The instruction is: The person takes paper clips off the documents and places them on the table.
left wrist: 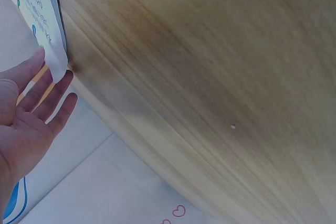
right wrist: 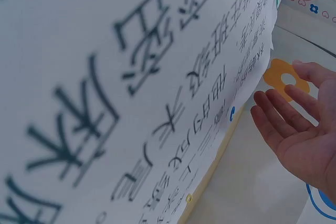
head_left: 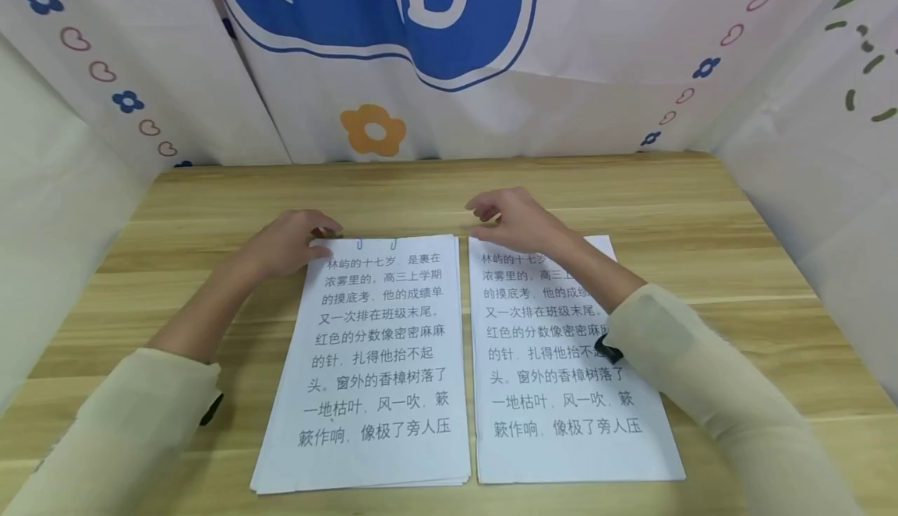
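Two stacks of printed paper lie side by side on the wooden table. My left hand (head_left: 284, 242) is at the top left corner of the left stack (head_left: 379, 344); in the left wrist view its thumb lies over the corner and the fingers are behind it, pinching it. A blue paper clip (head_left: 360, 243) and a green paper clip (head_left: 394, 243) sit on that stack's top edge. Above the top edge of the right stack (head_left: 561, 454), my right hand (head_left: 515, 220) holds nothing, fingers loosely bent. The right wrist view shows a blue clip (right wrist: 232, 114) and a yellow clip (right wrist: 189, 199) on its edge.
The wooden table (head_left: 758, 266) extends around both stacks. Behind it hangs a white cloth (head_left: 575, 111) with blue lettering and an orange flower (head_left: 374, 130). White cloth walls also rise at both sides. A narrow gap separates the stacks.
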A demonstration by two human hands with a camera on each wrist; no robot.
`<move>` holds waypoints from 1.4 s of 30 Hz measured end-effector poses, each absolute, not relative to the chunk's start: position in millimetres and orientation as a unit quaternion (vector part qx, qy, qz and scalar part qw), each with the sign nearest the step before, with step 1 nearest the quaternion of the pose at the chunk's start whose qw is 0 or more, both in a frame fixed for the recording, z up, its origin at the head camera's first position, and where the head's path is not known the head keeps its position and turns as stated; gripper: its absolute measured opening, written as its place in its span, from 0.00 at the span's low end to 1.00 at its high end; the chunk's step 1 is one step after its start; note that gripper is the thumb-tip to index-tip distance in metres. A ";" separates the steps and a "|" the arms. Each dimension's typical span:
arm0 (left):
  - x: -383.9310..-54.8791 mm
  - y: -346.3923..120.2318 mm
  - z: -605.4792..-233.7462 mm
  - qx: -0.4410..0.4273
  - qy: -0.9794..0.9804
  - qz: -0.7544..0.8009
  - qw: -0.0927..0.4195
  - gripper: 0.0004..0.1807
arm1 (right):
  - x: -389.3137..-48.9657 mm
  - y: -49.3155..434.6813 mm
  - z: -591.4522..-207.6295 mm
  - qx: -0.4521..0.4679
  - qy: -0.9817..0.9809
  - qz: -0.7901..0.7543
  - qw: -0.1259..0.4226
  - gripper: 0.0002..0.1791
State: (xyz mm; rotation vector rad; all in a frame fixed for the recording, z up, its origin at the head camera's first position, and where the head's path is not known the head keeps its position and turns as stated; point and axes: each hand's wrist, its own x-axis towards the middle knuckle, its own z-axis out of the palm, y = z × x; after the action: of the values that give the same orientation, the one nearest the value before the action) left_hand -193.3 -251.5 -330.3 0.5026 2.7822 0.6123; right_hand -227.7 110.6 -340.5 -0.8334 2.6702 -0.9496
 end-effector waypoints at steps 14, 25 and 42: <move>-194.8 -253.2 -330.7 0.191 0.948 0.222 0.124 0.21 | -234.3 95.6 -348.5 -0.311 0.888 -0.316 0.120 0.23; -196.6 -249.8 -331.9 0.188 0.950 0.218 0.119 0.20 | -237.6 85.0 -350.0 -0.314 0.884 -0.318 0.140 0.22; -198.9 -248.4 -336.4 0.184 0.945 0.244 0.115 0.21 | -236.4 71.3 -348.0 -0.317 0.890 -0.284 0.161 0.22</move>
State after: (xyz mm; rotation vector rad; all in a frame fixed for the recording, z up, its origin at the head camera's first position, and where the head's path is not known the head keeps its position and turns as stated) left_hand -198.9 -248.4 -336.4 0.5397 2.7701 0.7154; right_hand -236.4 71.3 -348.0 -0.9050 2.5427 -0.8118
